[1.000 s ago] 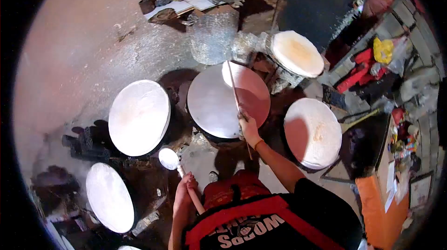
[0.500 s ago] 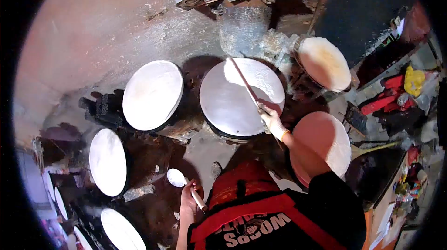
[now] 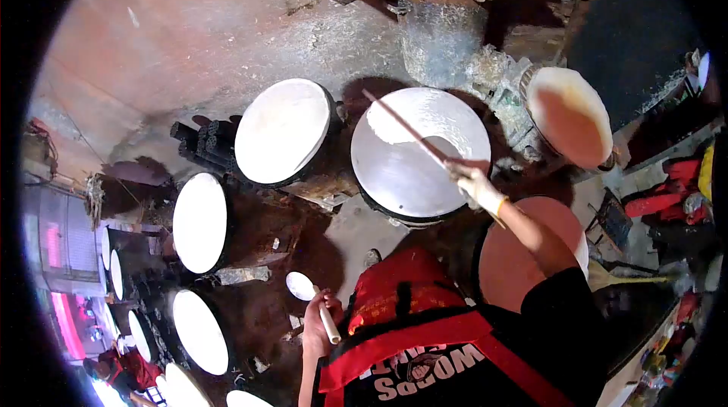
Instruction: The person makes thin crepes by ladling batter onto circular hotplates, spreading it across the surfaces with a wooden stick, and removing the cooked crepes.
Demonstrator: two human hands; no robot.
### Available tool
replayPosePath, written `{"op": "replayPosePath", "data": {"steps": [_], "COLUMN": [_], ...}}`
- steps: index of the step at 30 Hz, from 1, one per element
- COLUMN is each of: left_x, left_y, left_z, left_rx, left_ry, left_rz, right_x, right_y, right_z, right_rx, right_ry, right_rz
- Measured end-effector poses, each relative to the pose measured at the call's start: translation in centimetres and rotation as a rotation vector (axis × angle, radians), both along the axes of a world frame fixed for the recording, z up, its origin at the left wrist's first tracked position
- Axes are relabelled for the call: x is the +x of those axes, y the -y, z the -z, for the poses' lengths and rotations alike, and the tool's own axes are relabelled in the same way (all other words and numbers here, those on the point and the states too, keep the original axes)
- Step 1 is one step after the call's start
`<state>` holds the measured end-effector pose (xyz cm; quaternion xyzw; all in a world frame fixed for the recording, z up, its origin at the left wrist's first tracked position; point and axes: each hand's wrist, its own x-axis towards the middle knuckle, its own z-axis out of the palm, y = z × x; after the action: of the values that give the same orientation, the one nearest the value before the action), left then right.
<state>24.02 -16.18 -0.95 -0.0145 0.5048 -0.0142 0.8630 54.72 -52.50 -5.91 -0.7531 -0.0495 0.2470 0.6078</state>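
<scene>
In front of me is a round griddle. A wet white batter covers its far and right-hand part, while the near left surface is bare grey metal. My right hand, which looks gloved in a pale glove, is closed around a long thin wooden stick. The stick slants over the griddle, its far tip past the upper left rim. Low by my apron, my left hand grips a ladle by its pale handle. The ladle's round white bowl points left, away from the griddle.
White-topped round griddles stand in a curve to the left, with another nearer. A pan with a brownish-white top is at the far right. A shaded round surface lies beneath my right forearm. Another person shows at lower left.
My view has turned left, so the scene sits further right. The stick has swung across the griddle, its tip now beyond the rim, and the batter reaches further left. The ladle stays low.
</scene>
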Motion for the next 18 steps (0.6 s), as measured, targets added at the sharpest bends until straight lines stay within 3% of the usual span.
{"op": "replayPosePath", "data": {"steps": [2, 4, 5, 7, 9, 10, 11, 14, 15, 17, 18], "left_x": [-1.0, -3.2, -4.3, -4.5, -4.7, -5.0, -4.3, -1.7, -2.8, -3.5, -2.5], "left_y": [1.5, 1.6, 1.6, 3.8, 4.0, 4.1, 5.1, 6.7, 5.0, 2.2, 2.6], "left_z": [-1.9, -0.4, -0.1, -2.6, -2.1, -1.7, -3.1, -6.4, -4.8, 0.6, -0.5], "left_rx": [0.042, 0.065, 0.079, 0.204, 0.178, 0.206, 0.256, 0.285, 0.186, 0.178, 0.213], "left_ry": [-0.007, 0.004, 0.008, -0.033, -0.128, -0.071, -0.123, -0.274, -0.182, -0.217, -0.184], "left_rz": [-0.025, -0.01, -0.001, -0.005, 0.002, 0.065, 0.097, 0.136, 0.176, 0.184, 0.217], "right_x": [-1.3, -2.3, -2.6, 0.3, 3.4, 2.8, 4.2, -1.7, -3.3, -7.4, -8.3], "right_y": [1.0, 3.5, 4.2, 6.4, 4.1, 2.6, 2.5, 3.6, 5.4, 7.7, 8.3], "right_z": [1.8, 2.0, -3.6, 1.3, 3.7, -0.4, 4.4, -5.0, 0.1, -1.7, -0.4], "right_rx": [0.07, 0.065, -0.019, 0.074, 0.027, 0.074, 0.044, 0.0, 0.068, 0.162, 0.194], "right_ry": [-0.093, -0.254, -0.318, -0.135, 0.054, 0.04, 0.062, -0.186, -0.207, -0.396, -0.266], "right_rz": [-0.078, -0.127, -0.168, -0.121, 0.099, 0.108, -0.001, -0.223, -0.186, -0.1, -0.059]}}
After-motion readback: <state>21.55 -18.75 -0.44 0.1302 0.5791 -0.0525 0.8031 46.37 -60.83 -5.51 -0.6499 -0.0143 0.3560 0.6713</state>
